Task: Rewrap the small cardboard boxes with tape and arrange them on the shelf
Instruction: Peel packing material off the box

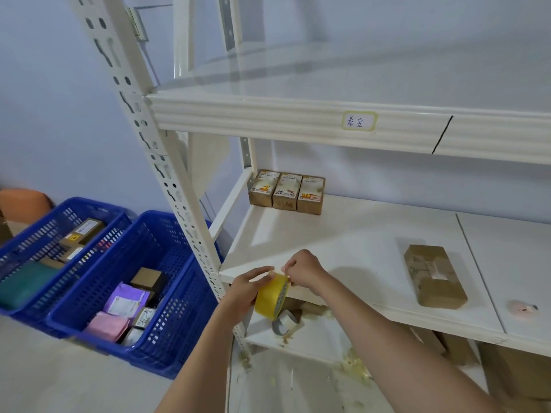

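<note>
My left hand (pixel 246 289) grips a yellow tape roll (pixel 271 296) just in front of the white shelf's (pixel 357 242) front edge. The fingers of my right hand (pixel 304 271) pinch at the top of the roll, where the tape end lies. Three small cardboard boxes (pixel 286 191) stand side by side at the shelf's back left corner. Flat on the shelf to the right lies a brown taped cardboard box (pixel 433 275).
Two blue crates (pixel 143 296) with boxes and pouches sit on the floor at the left. A grey tape roll (pixel 284 321) and tape scraps lie on the lower shelf. A small pink object (pixel 524 308) lies at the shelf's right. A slotted upright post (pixel 167 174) stands between crates and shelf.
</note>
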Available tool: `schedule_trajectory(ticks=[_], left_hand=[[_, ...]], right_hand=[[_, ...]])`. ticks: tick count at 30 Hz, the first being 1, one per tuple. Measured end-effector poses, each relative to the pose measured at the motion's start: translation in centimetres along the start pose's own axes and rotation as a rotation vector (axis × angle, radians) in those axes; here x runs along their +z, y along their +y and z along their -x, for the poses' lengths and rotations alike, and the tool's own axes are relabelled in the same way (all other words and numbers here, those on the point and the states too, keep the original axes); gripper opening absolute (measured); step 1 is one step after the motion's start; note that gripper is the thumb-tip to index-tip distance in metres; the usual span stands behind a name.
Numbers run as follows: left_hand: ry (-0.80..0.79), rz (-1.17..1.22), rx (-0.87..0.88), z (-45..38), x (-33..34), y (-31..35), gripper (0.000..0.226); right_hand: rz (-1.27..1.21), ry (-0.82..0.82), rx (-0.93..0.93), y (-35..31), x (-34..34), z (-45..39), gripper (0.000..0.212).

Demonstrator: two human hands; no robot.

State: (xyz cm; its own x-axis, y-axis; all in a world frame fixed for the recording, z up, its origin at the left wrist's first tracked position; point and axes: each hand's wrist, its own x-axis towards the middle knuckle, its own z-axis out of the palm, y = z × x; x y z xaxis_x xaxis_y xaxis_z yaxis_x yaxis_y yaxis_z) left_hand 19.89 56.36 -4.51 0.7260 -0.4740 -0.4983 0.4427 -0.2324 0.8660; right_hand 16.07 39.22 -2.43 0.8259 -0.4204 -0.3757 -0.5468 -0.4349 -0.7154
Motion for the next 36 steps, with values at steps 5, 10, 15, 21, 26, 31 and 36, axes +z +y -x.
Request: schedule_trajectory(ticks=[5,10,15,21,26,31,36], left_hand=[[-0.016,-0.023,-0.046,-0.5,-0.1,-1.6,0.028],[0.15,-0.155,-0.098,-1.5,0.6,-1.9,0.025],[0.224,-0.238,-0.164,-2.8,0.8,-2.2,0.029],[0.339,-0.28,-0.185,-4.0,1.0,-3.2,0.03],[0.333,-0.253,-0.241,-4.4,1.5,-3.3,0.049],[0.36,-0.341,-0.272,-4.7,1.4,-4.0,0.039],[0.387,-0.313,-0.28,-4.8,1.6,-4.3,0.039]], right_hand=[[-0.002,0.017,0.026,0.6,0.3,-0.3,0.014],[0.116,0.013,0.045,1.7,2.3,-0.5,0.013],[0.134,0.046,0.017,1.9,3.2,-0.8,0.014],[0.121,0.019,0.008,1.2,3.5,-1.9,0.019],[0.168,0.057,0.014,1.4,3.6,-2.9,0.014],[0.241,0.072,0.041,1.6,4.6,-3.0,0.018],[0.172,0.125,0.03,2.3,5.2,-3.5,0.016]])
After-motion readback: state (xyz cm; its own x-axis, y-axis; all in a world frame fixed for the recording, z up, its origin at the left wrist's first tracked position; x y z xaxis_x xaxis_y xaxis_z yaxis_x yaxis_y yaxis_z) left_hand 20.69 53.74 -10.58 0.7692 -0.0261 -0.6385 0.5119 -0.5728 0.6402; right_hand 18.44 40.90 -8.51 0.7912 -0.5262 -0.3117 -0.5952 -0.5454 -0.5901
